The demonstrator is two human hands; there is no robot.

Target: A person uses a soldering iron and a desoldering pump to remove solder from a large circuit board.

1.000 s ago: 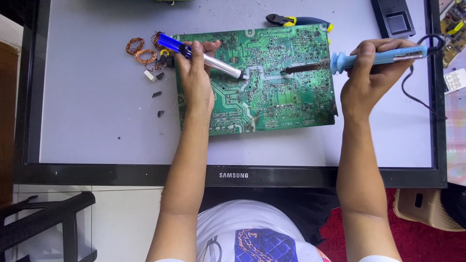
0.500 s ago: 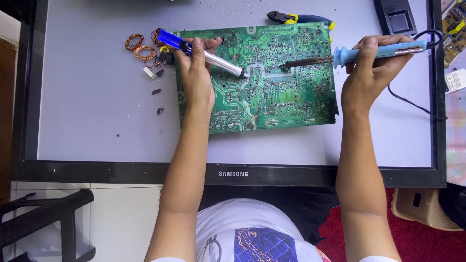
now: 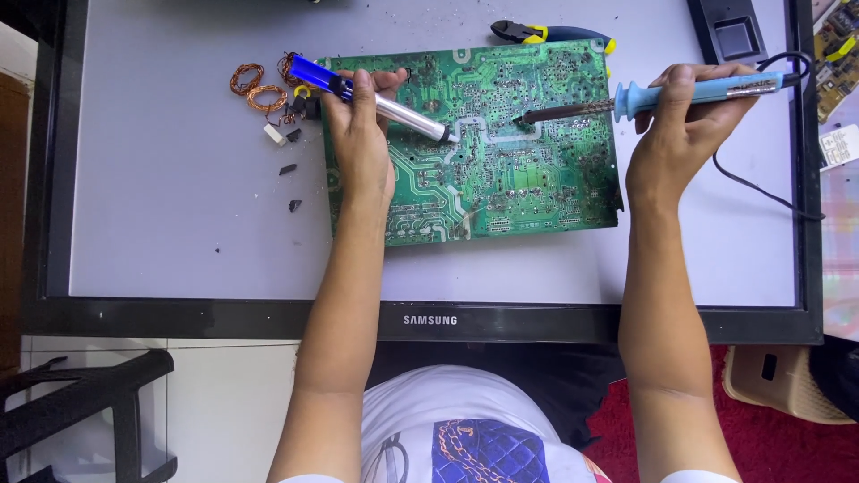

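Observation:
A green circuit board (image 3: 501, 179) lies solder-side up on a flat grey panel with a black frame (image 3: 161, 224). My left hand (image 3: 358, 143) grips a blue and silver desoldering pump (image 3: 394, 109), its tip resting on the board near the middle. My right hand (image 3: 684, 125) holds a light blue soldering iron (image 3: 626, 98), its dark tip touching the board a little right of the pump's tip. The iron's black cord (image 3: 761, 192) trails off to the right.
Copper wire coils (image 3: 255, 89) and small black and white bits (image 3: 282, 148) lie left of the board. Yellow and blue cutters (image 3: 546, 34) sit behind it. A black box (image 3: 734, 36) is at the back right, a black stool (image 3: 80, 411) at lower left.
The soldering iron's tip has shifted slightly up and right along the board. The pump and my left hand have stayed nearly in place.

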